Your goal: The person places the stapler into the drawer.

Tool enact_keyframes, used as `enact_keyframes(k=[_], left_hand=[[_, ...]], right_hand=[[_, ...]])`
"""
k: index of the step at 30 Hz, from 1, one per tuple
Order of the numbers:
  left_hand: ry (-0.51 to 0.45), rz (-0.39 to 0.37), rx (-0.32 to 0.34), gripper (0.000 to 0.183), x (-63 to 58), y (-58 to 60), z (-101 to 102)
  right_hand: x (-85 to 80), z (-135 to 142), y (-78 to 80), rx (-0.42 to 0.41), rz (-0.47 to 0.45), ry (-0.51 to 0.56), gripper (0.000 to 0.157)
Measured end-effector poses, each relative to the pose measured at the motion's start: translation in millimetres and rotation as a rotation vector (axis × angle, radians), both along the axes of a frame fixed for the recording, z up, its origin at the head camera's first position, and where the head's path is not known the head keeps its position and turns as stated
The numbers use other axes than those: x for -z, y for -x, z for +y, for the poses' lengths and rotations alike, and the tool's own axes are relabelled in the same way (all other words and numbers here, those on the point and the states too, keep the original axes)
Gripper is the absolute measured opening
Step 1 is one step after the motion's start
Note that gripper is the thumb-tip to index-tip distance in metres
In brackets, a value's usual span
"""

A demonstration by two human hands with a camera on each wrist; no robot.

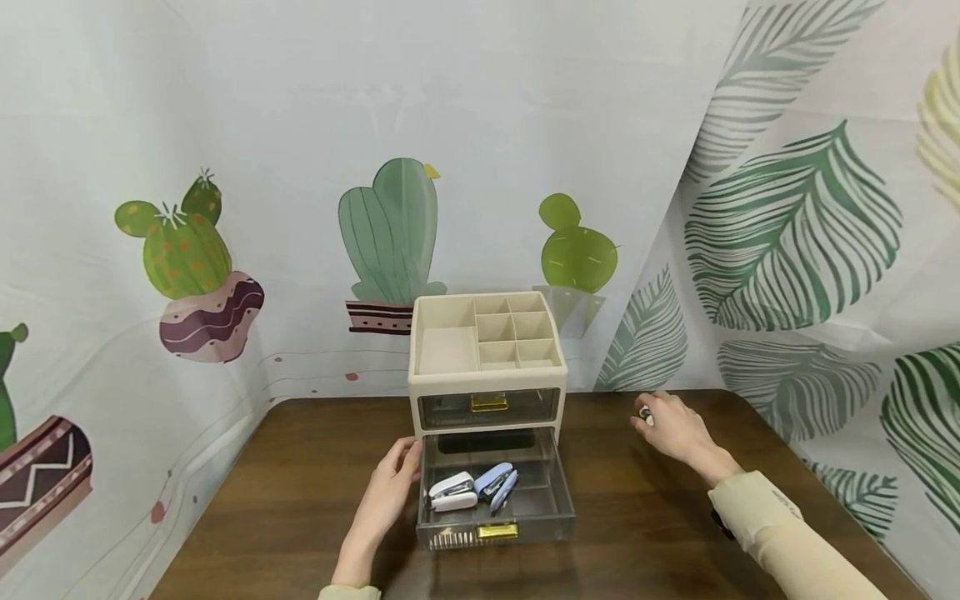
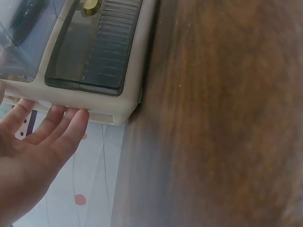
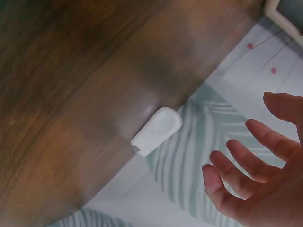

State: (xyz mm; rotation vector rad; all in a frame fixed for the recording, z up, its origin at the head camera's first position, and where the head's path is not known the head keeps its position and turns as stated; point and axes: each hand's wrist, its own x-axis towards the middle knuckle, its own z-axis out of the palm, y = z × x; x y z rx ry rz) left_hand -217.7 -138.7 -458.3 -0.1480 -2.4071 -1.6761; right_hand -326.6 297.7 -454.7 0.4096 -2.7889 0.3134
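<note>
A cream desktop organizer stands at the back of the table, its lower see-through drawer pulled out. In that drawer lie a white stapler and a light-blue stapler. My left hand is beside the organizer's left side; in the left wrist view its fingertips rest on the cream side. Out to the right, my right hand is over the table with its fingers loosely bent. A small white stapler lies on the table near these fingers, apart from them in the right wrist view.
The organizer's upper drawer is closed, with a gold handle. Open compartments form its top. A printed cloth with cacti and leaves hangs behind the brown wooden table.
</note>
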Motion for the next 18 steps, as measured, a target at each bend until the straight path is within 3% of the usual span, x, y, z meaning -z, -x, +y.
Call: enact_keyframes(k=[4, 10, 18], left_hand=[[-0.003, -0.016, -0.005, 0.037, 10.4, 6.8, -4], [-0.005, -0.008, -0.006, 0.043, 32.0, 19.9, -9], [-0.022, -0.001, -0.018, 0.041, 33.0, 22.4, -9]], right_hand=[[8.3, 4, 10.9, 0.017, -0.030, -0.009, 0.036], [25.5, 7, 22.1, 0.045, -0.176, -0.017, 0.053], [31.3, 11, 32.3, 0.049, -0.338, -0.046, 0.069]])
